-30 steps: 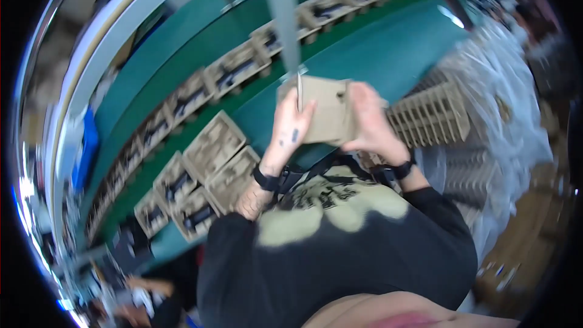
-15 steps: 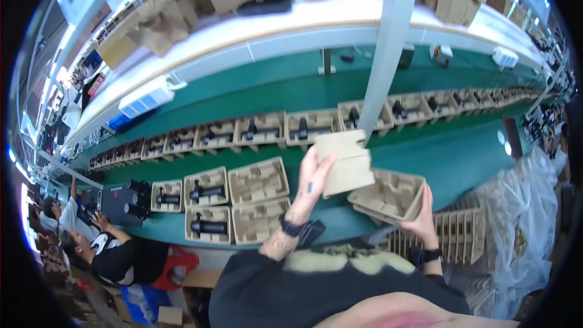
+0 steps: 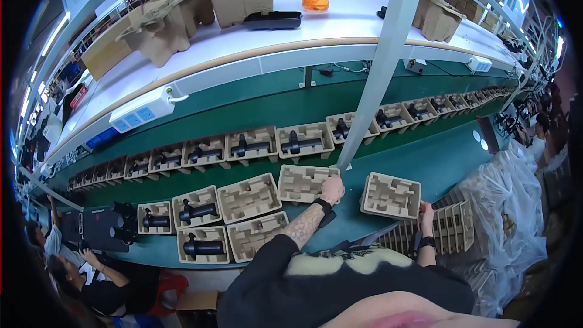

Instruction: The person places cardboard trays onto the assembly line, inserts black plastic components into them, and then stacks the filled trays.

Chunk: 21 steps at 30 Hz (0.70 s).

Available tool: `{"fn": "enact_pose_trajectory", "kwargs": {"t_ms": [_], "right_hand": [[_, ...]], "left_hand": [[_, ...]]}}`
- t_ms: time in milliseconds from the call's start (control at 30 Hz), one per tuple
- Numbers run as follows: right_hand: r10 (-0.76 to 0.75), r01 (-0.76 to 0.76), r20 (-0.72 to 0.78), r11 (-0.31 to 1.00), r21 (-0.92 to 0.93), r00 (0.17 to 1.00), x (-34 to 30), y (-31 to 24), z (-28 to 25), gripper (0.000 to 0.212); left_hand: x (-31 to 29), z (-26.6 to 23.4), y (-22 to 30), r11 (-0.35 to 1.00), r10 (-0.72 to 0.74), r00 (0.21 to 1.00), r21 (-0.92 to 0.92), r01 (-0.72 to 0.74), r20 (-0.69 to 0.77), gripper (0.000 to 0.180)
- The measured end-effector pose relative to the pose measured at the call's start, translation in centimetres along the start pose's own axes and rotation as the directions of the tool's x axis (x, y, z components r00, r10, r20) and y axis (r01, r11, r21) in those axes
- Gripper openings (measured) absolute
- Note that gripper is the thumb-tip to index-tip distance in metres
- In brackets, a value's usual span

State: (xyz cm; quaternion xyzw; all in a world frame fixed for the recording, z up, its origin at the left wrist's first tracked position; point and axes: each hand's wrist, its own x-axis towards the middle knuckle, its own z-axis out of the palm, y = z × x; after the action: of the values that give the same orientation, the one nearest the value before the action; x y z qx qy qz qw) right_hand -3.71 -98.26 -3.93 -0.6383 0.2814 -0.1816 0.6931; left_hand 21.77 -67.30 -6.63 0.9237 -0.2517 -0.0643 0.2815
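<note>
My left hand point(image 3: 332, 189) is closed on the right end of an empty moulded-pulp tray point(image 3: 296, 182), which lies on the green bench close to the row of filled trays. At the right, my right hand point(image 3: 426, 211) grips the near right edge of another empty pulp tray point(image 3: 393, 189). That one looks like a small nested stack; its fingers are partly hidden behind the rim. Two more empty trays, an upper one point(image 3: 249, 196) and a lower one point(image 3: 258, 235), sit left of my left hand. Beside them, several trays hold black tube-shaped parts point(image 3: 203, 247).
A long row of trays with black parts point(image 3: 302, 143) runs along the bench behind. A grey post point(image 3: 379, 61) rises before my left hand. Stacked trays point(image 3: 446, 228) and clear plastic sheeting point(image 3: 510, 206) are at right. A co-worker point(image 3: 91, 279) sits at left.
My left hand has brought a tray down onto the bench and turned it face up. My right hand holds its tray more level. The view has shifted slightly.
</note>
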Motion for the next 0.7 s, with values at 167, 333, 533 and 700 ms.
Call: {"fn": "enact_pose_trajectory", "kwargs": {"t_ms": [167, 333, 533, 700], "right_hand": [[-0.09, -0.126, -0.254, 0.681, -0.721, 0.963, 0.4, -1.0, 2.0, 0.035], [-0.209, -0.12, -0.285, 0.57, -0.813, 0.936, -0.9, -3.1, 5.7, 0.032], [-0.372, 0.189, -0.267, 0.829, -0.526, 0.889, -4.2, -2.8, 4.5, 0.028], [-0.405, 0.217, -0.386, 0.869, -0.445, 0.829, -8.5, -2.0, 6.4, 0.03]], "left_hand": [[-1.8, -2.7, 3.5, 0.979, 0.178, 0.983, 0.112, -0.173, -0.038, 0.037], [-2.4, -3.6, 9.1, 0.951, 0.227, 0.974, -0.218, -0.219, 0.012, 0.038], [-4.1, -4.0, 9.7, 0.791, 0.253, 0.968, -0.575, -0.211, -0.007, 0.031], [-6.0, -3.7, 9.0, 0.799, 0.173, 0.985, -0.583, -0.148, -0.013, 0.029]]}}
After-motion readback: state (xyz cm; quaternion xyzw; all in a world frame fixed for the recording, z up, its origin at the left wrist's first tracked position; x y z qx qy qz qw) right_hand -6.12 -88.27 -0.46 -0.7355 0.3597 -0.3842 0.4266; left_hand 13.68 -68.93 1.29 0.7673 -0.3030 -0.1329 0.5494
